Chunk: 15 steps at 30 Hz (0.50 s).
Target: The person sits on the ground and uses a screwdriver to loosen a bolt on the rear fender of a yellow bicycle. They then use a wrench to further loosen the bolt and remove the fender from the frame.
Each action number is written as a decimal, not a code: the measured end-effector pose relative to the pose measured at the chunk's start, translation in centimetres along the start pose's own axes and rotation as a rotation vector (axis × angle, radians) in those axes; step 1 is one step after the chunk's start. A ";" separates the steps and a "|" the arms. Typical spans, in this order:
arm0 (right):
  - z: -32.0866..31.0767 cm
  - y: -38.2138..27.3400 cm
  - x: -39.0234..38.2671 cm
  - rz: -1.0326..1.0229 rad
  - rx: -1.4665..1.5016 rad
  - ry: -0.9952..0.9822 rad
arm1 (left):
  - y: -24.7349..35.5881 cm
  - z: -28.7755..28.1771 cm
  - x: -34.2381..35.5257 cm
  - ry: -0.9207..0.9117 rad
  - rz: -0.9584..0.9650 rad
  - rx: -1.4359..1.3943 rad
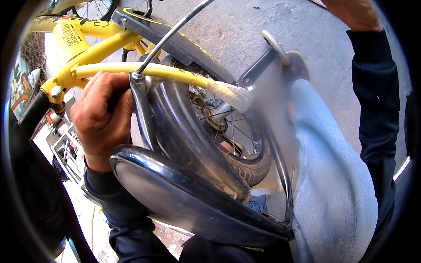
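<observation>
A small yellow bicycle frame lies tilted across the view. Beside its yellow tube and a black metal bracket, my left hand is closed in a fist. Its curled fingers hide whatever they hold. A thin metal rod is bolted to the bracket's top. Behind the bracket curves a black mudguard over the spoked wheel. At the top right, my right hand is cut off by the frame edge, its fingers out of sight.
A black oval seat-like part fills the near foreground. Light-blue jeans cover a leg at the right. A black chain guard lies beyond the tube. A white metal rack stands at left, and grey concrete floor spreads behind.
</observation>
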State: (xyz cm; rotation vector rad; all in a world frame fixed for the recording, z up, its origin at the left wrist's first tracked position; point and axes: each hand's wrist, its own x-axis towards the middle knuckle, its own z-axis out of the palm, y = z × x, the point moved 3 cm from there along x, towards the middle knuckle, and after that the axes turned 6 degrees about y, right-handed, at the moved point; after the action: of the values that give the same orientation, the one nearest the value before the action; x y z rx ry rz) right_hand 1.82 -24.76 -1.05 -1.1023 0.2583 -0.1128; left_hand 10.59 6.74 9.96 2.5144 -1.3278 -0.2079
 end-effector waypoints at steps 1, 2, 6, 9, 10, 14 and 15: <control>0.3 -0.1 -0.1 -0.013 0.019 0.009 | 0.0 0.0 0.0 0.002 0.010 0.006; 0.5 0.0 -0.2 -0.039 0.045 0.019 | 0.0 0.0 -0.1 0.000 -0.003 -0.006; 0.5 -0.1 -0.1 -0.078 -0.074 0.078 | -0.1 0.0 -0.1 -0.007 -0.020 -0.017; 1.3 -0.3 -0.6 0.015 -0.303 0.165 | -0.1 0.0 0.0 -0.004 0.007 -0.009; 1.3 -0.3 -0.6 0.056 -0.365 0.183 | -0.1 0.1 0.0 -0.001 0.020 -0.010; -0.2 0.1 -0.5 0.209 -0.467 0.262 | 0.0 0.4 0.3 0.000 0.027 -0.036; -0.8 0.3 -0.6 0.246 -0.483 0.304 | 0.0 0.6 0.4 -0.002 0.034 -0.047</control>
State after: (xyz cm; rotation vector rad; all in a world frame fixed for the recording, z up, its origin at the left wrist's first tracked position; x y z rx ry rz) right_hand 1.03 -25.13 -1.58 -1.5226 0.7179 0.0049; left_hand 10.69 6.35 9.40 2.4517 -1.3497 -0.2314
